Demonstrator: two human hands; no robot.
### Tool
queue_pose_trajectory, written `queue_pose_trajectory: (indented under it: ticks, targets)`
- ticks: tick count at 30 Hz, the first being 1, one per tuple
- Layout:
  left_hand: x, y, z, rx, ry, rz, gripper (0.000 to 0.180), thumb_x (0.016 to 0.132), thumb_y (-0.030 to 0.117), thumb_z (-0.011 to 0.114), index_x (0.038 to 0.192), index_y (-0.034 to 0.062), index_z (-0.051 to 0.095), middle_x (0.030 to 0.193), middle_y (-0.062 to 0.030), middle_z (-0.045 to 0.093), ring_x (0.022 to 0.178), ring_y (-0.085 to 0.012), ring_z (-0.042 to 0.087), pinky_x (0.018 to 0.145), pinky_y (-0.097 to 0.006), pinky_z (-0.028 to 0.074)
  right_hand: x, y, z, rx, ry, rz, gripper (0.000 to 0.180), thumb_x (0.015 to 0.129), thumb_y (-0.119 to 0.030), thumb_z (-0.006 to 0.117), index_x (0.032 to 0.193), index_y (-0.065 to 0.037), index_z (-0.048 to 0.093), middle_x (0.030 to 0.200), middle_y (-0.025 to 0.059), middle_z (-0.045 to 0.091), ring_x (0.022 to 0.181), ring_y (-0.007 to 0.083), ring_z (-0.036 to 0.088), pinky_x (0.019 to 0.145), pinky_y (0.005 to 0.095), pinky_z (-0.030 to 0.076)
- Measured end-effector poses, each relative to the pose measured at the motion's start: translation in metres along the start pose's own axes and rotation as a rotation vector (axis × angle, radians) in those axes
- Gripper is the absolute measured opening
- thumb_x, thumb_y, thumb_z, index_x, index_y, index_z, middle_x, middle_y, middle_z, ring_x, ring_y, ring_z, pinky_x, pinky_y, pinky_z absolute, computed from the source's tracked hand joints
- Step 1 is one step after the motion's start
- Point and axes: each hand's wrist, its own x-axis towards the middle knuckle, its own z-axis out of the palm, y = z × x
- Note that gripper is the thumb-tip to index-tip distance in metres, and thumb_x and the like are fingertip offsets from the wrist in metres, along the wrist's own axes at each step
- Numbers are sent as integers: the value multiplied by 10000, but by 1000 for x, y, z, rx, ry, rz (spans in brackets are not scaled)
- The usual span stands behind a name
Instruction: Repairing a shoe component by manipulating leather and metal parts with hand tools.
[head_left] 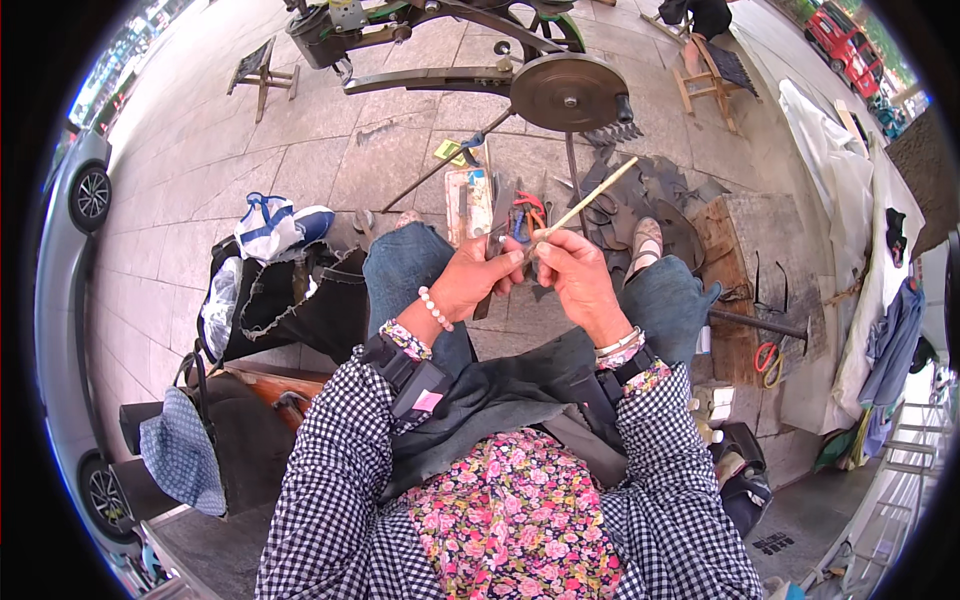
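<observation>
Over my lap, my two hands are close together, fingertips nearly touching. My right hand (pixel 578 278) pinches a thin pale yellowish stick (pixel 598 192) near its lower end; the stick slants up and to the right. My left hand (pixel 476 282) is closed around a dark, flat, blade-like tool (pixel 483 307), which shows below the fingers and is otherwise partly hidden. What lies between the two sets of fingertips is too small to make out. Just beyond the hands are red-handled pliers (pixel 530 208) and a shallow tray (pixel 468 200) of small tools.
Ahead stands a machine with a round metal wheel (pixel 570 92). Dark scraps (pixel 665 195) lie by my right foot. On the right, a wooden block (pixel 740 235) stands near a hammer (pixel 765 322) and scissors (pixel 769 365). A black bag (pixel 300 315) sits left; folding stools (pixel 262 78) stand farther off.
</observation>
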Motion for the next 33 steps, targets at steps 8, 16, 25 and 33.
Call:
queue_pose_trajectory:
  ticks: [8, 16, 25, 33]
  targets:
    - [1, 2, 2, 47, 89, 6, 98, 809, 133, 548, 839, 45, 518, 648, -15, 531, 523, -64, 448, 470, -194, 364, -1, -3, 3, 74, 17, 43, 161, 816, -123, 549, 918, 0, 560, 773, 45, 593, 614, 111, 564, 520, 226, 447]
    - [4, -4, 0, 96, 131, 82, 109, 792, 97, 563, 868, 34, 517, 657, -9, 528, 515, -47, 426, 456, -179, 340, 0, -4, 2, 40, 3, 51, 147, 822, -126, 537, 884, 7, 554, 758, 56, 589, 620, 128, 581, 524, 240, 478]
    - [1, -4, 1, 215, 191, 129, 113, 764, 77, 590, 849, 31, 533, 683, -14, 553, 536, -43, 444, 462, -177, 347, 0, -4, -3, -272, 54, 31, 79, 774, -79, 527, 781, -3, 547, 647, 46, 556, 499, 97, 527, 490, 232, 451]
    - [2, -6, -2, 295, 160, 170, 91, 747, 51, 593, 824, 36, 546, 660, 11, 542, 534, -19, 429, 452, -169, 332, 4, 4, -9, -338, 59, -24, 64, 718, -91, 535, 694, -31, 534, 598, -12, 504, 492, 72, 454, 462, 231, 376]
